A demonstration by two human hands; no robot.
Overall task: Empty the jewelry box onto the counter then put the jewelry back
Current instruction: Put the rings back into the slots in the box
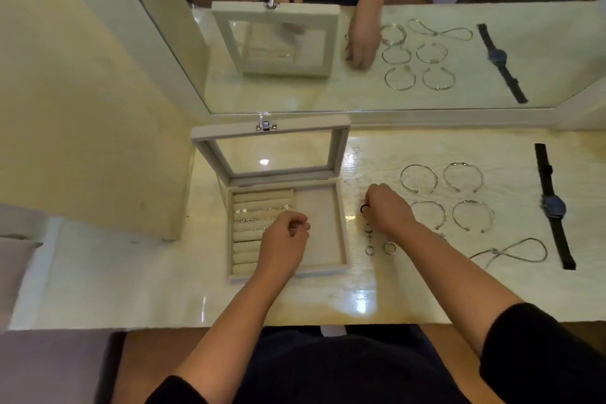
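Note:
A beige jewelry box (341, 239) stands open on the counter, its glass lid (272, 154) tilted up. Small silver pieces lie in the padded ring rolls (259, 216) on its left side. My left hand (285, 239) hovers over the box and pinches a small silver piece. My right hand (387, 210) is just right of the box and pinches a dark ring (364, 208) above the counter. Below it lie a few rings (370, 250). Several silver bangles (419, 178), a chain necklace (511, 252) and a black watch (554, 207) lie further right.
A large mirror (360, 26) stands behind the counter and repeats the box, the hands and the jewelry. A cream wall panel (82, 108) closes off the left. The counter's front edge (196, 325) runs close to my body.

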